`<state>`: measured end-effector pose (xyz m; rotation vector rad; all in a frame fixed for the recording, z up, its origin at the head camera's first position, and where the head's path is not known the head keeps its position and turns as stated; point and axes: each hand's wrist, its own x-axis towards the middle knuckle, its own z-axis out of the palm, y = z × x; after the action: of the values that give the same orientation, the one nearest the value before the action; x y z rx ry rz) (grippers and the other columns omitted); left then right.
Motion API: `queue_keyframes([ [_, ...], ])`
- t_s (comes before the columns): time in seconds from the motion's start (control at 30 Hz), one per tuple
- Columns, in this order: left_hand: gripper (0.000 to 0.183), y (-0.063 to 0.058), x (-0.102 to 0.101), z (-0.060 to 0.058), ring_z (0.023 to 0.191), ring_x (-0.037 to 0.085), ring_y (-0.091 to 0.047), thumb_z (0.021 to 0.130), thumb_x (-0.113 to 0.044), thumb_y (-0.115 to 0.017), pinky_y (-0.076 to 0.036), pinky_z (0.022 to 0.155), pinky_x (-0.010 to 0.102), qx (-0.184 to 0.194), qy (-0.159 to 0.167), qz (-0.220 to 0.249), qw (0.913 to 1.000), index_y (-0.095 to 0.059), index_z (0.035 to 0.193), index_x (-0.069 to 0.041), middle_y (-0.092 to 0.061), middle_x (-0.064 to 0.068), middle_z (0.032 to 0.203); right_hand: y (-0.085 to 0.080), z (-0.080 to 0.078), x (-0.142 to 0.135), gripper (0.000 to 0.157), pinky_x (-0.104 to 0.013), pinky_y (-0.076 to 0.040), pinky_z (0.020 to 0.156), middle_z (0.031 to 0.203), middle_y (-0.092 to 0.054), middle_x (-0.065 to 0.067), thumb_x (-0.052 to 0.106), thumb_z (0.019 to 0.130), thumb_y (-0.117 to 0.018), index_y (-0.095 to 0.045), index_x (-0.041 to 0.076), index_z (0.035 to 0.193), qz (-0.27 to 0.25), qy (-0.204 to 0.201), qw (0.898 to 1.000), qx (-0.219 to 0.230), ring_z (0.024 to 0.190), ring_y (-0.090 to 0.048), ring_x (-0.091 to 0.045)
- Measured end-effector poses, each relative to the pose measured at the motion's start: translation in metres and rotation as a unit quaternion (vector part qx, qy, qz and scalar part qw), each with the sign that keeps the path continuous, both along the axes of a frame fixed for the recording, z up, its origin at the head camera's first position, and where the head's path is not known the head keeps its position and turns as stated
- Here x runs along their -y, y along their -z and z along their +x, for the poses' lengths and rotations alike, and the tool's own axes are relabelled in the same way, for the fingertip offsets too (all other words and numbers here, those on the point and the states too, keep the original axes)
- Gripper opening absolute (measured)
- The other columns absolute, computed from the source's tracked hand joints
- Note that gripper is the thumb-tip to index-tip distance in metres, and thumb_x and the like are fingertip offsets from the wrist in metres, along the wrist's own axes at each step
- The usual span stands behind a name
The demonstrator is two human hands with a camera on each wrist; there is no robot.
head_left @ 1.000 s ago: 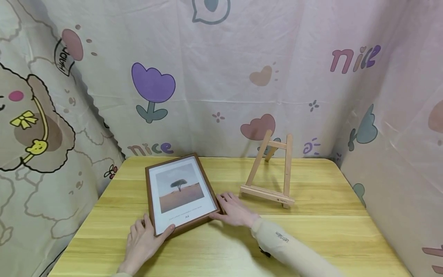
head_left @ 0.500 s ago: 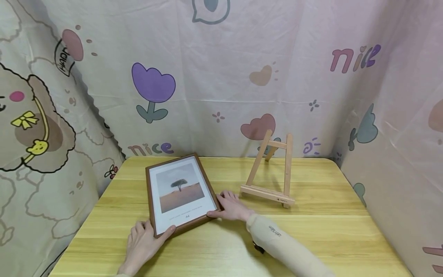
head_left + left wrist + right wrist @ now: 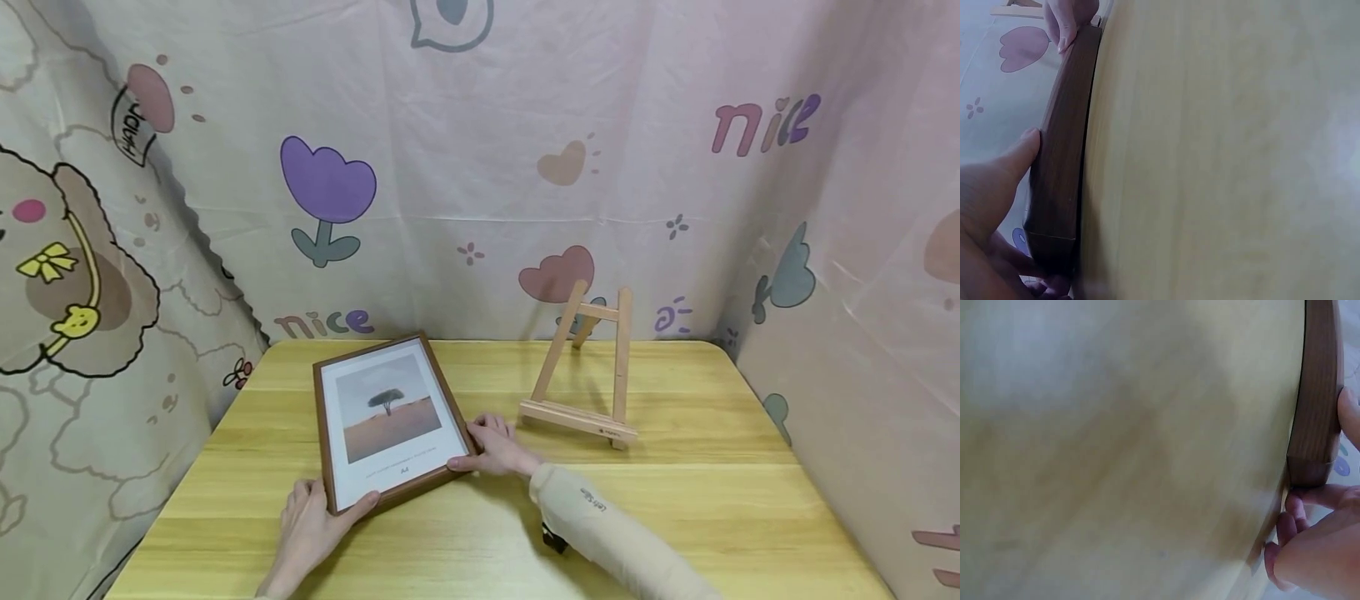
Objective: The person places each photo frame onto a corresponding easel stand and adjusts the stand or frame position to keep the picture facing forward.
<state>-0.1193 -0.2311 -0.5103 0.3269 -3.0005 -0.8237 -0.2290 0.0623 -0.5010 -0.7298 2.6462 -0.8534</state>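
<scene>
A brown wooden picture frame (image 3: 392,421) lies at an angle on the left half of the table, its print of a lone tree facing up. At its near left corner my left hand (image 3: 309,533) grips it, thumb on the near edge and fingers at the left side. My right hand (image 3: 495,448) holds the near right corner the same way. In the left wrist view the left thumb (image 3: 1019,156) presses on the frame's dark edge (image 3: 1063,144). The right wrist view has the right fingers (image 3: 1294,512) curled low by the frame's corner (image 3: 1311,469).
A small wooden easel (image 3: 581,367) stands to the right of the frame, its ledge (image 3: 577,419) towards me. The wooden table (image 3: 675,500) meets a patterned cloth (image 3: 450,167) at the back and sides. A dark object (image 3: 553,537) shows under the right sleeve.
My right hand has shifted slightly left, and its thumb now lies on top of the frame's near edge. The frame has hardly moved. The head view has shifted a little.
</scene>
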Motion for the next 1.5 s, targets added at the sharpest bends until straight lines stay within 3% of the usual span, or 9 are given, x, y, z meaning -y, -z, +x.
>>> queue_keyframes([
  [0.33, 0.107, -0.001, -0.001, 0.004, 0.113, 0.049, -0.049, 0.083, -0.064, -0.071, -0.046, 0.092, 0.058, -0.004, 0.000, 0.038, 0.9993, -0.038, 0.139, 0.021, -0.039, 0.038, 0.126, 0.003, 0.007, 0.002, 0.080, -0.059, -0.027, 0.114, 0.138, -0.046, -0.019, 0.044, 0.088, -0.075, -0.044, 0.006, 0.151, -0.024, 0.033, 0.999, 0.024, 0.130, -0.036, -0.036],
  [0.63, 0.101, -0.003, -0.004, 0.009, 0.109, 0.044, -0.055, 0.086, -0.057, -0.072, -0.051, 0.093, 0.059, -0.008, 0.008, 0.083, 0.9965, -0.034, 0.144, 0.016, -0.034, 0.034, 0.127, 0.004, 0.012, 0.001, 0.085, -0.067, -0.019, 0.119, 0.151, -0.045, -0.026, 0.042, 0.089, -0.074, -0.037, 0.000, 0.153, -0.075, 0.042, 0.995, 0.042, 0.142, -0.034, -0.047],
  [0.8, 0.097, -0.002, -0.004, 0.013, 0.118, 0.048, -0.049, 0.087, -0.054, -0.073, -0.048, 0.096, 0.062, -0.016, 0.006, 0.095, 0.9953, -0.034, 0.145, 0.013, -0.033, 0.036, 0.132, 0.004, 0.016, 0.003, 0.083, -0.063, -0.024, 0.116, 0.140, -0.056, -0.023, 0.040, 0.088, -0.076, -0.040, 0.000, 0.152, -0.095, 0.038, 0.994, 0.024, 0.132, -0.048, -0.041],
  [0.93, 0.101, -0.004, -0.005, 0.012, 0.125, 0.054, -0.045, 0.087, -0.054, -0.072, -0.046, 0.099, 0.067, -0.017, 0.008, 0.102, 0.9946, -0.028, 0.150, 0.011, -0.031, 0.040, 0.138, 0.003, 0.017, 0.004, 0.081, -0.058, -0.042, 0.107, 0.127, -0.059, -0.021, 0.034, 0.087, -0.078, -0.042, -0.001, 0.149, -0.114, 0.034, 0.993, 0.000, 0.114, -0.057, -0.036],
  [1.03, 0.104, -0.008, -0.006, 0.009, 0.127, 0.056, -0.044, 0.087, -0.055, -0.073, -0.045, 0.101, 0.069, -0.021, 0.006, 0.106, 0.9941, -0.023, 0.152, 0.009, -0.031, 0.040, 0.141, 0.002, 0.016, 0.005, 0.081, -0.058, -0.050, 0.101, 0.128, -0.056, -0.022, 0.032, 0.086, -0.079, -0.041, -0.001, 0.150, -0.134, 0.036, 0.990, -0.005, 0.112, -0.058, -0.034],
  [1.3, 0.110, -0.016, -0.010, 0.002, 0.133, 0.049, -0.039, 0.082, -0.053, -0.078, -0.039, 0.109, 0.066, -0.051, -0.013, 0.123, 0.9910, -0.019, 0.156, 0.004, -0.030, 0.035, 0.147, -0.007, 0.012, 0.004, 0.088, -0.054, -0.047, 0.107, 0.134, -0.054, -0.021, 0.025, 0.083, -0.083, -0.036, 0.006, 0.155, -0.172, 0.049, 0.984, -0.025, 0.119, -0.056, -0.032],
  [1.5, 0.120, -0.019, -0.014, -0.003, 0.141, 0.052, -0.031, 0.082, -0.055, -0.078, -0.033, 0.115, 0.067, -0.059, -0.010, 0.118, 0.9913, -0.011, 0.157, 0.009, -0.022, 0.037, 0.153, -0.012, 0.011, -0.001, 0.090, -0.054, -0.043, 0.112, 0.145, -0.049, -0.022, 0.021, 0.081, -0.085, -0.034, 0.005, 0.155, -0.190, 0.052, 0.978, -0.065, 0.129, -0.052, -0.035],
])
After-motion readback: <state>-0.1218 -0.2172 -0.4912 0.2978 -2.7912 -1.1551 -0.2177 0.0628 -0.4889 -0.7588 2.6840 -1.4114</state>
